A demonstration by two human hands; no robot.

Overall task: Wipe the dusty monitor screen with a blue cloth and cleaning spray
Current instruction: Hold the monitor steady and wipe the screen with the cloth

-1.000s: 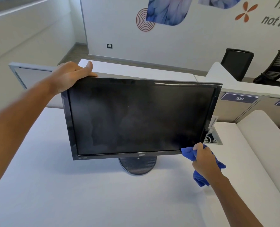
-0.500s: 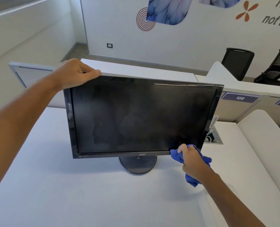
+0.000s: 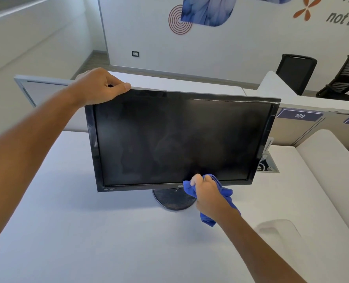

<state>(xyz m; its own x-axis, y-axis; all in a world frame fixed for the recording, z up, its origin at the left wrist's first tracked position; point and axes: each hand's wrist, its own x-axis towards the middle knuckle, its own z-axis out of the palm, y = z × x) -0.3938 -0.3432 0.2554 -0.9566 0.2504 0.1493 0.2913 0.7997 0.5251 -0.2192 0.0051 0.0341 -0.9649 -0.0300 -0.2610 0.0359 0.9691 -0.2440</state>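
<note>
A black monitor [image 3: 175,139] stands on a round base [image 3: 169,200] in the middle of a white desk [image 3: 87,231]. Its dark screen shows smears and dust. My left hand [image 3: 100,87] grips the monitor's top left corner, thumb on the front bezel. My right hand [image 3: 207,194] is closed on a bunched blue cloth [image 3: 223,198] and presses it against the bottom bezel, just right of centre. Part of the cloth hangs below my wrist. No spray bottle is in view.
A grey partition [image 3: 45,88] runs behind the desk. To the right sit a cable port [image 3: 267,165] in the desk and a panel marked 109 [image 3: 299,115]. Two black office chairs [image 3: 296,72] stand at the back right.
My right hand has slid the cloth leftward along the bottom edge, from the lower right corner to near the centre. My left hand shifted its grip slightly on the top corner.
</note>
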